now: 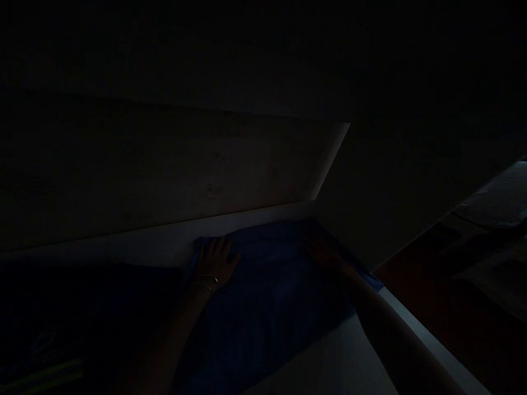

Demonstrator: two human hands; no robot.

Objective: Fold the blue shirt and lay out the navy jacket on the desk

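A blue cloth (pixel 272 285) lies spread over a pale flat surface (pixel 325 356) in very dim light. On its left part rests my left hand (pixel 216 260), palm down with the fingers spread, a thin bangle (pixel 208 277) round the wrist. Towards the cloth's far right corner, my right hand (pixel 323 252) reaches flat onto the fabric with its fingers stretched out. Shadow blurs the right fingertips. Neither hand shows anything gripped.
Behind the cloth stands a wall with a recessed panel (pixel 247 164). Another dark wall (pixel 382 181) slants along the right. Dark fabric with yellow-green stripes (pixel 45 376) lies at lower left. Beyond the right edge is a reddish floor (pixel 428 291) and a pale bundle (pixel 500 197).
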